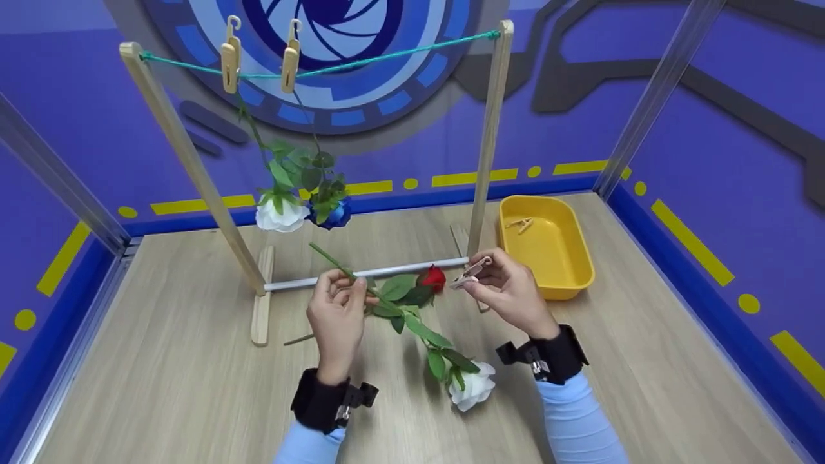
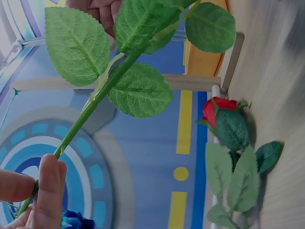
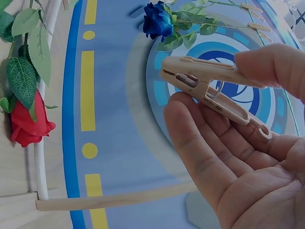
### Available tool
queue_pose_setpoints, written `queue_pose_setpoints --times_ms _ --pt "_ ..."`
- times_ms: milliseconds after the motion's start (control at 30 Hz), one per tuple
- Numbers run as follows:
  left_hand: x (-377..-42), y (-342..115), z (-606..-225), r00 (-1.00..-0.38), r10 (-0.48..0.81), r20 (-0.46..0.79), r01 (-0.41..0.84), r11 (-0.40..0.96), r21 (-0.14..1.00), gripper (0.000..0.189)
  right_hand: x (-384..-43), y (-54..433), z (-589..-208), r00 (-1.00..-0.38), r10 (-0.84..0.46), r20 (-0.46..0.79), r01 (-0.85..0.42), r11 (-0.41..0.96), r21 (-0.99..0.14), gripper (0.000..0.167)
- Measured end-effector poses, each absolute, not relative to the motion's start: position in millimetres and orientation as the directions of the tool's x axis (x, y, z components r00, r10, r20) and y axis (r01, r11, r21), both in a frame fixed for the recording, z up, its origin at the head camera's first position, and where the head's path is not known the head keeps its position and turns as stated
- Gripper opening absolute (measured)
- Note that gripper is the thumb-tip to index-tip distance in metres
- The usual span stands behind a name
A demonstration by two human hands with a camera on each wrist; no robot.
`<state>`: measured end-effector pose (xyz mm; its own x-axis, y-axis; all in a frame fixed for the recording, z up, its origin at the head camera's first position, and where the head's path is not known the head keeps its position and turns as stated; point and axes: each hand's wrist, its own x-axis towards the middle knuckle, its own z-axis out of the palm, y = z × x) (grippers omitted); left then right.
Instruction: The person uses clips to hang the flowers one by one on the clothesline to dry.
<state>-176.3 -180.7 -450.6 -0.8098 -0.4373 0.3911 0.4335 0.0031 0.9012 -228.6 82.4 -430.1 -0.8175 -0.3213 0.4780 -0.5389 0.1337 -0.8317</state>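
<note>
My left hand (image 1: 338,316) pinches the green stem (image 2: 78,123) of a white rose (image 1: 472,386) near its upper end; the bloom hangs toward the lower right. In my right hand (image 1: 512,290) a beige hooked clothespin (image 3: 207,86) is held between thumb and fingers, its tip pointing toward the left hand. A red rose (image 1: 432,278) lies on the table behind the held stem, partly hidden by leaves. Two clothespins (image 1: 230,64) on the green line (image 1: 399,53) hold a white rose (image 1: 281,214) and a blue rose (image 1: 331,212), both blooms hanging down.
The line runs between two wooden posts (image 1: 493,142), joined low down by a white rod (image 1: 412,267). A yellow bin (image 1: 554,254) with a clothespin (image 1: 522,225) inside stands right of the rack. Purple walls (image 1: 728,193) enclose the wooden table (image 1: 193,361) at the back and sides.
</note>
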Motion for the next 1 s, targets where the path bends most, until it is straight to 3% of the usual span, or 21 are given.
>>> queue_pose_setpoints --times_ms 267,600,1000 --pt "-165.0 -179.6 -433.4 -0.779 -0.406 0.477 0.507 0.039 0.861 0.017 -228.3 84.9 -429.1 -0.831 -0.306 0.465 -0.525 0.151 -0.838 0.030" --pt "-160.8 -181.6 -429.9 -0.774 -0.400 0.491 0.538 -0.007 0.843 0.018 -228.1 86.5 -428.9 -0.827 -0.310 0.469 -0.529 0.144 -0.837 0.029" --pt "-156.6 -182.8 -438.3 -0.826 -0.418 0.379 0.480 -0.167 0.861 0.015 -227.7 88.0 -427.9 -0.817 -0.312 0.486 -0.544 0.137 -0.828 0.029"
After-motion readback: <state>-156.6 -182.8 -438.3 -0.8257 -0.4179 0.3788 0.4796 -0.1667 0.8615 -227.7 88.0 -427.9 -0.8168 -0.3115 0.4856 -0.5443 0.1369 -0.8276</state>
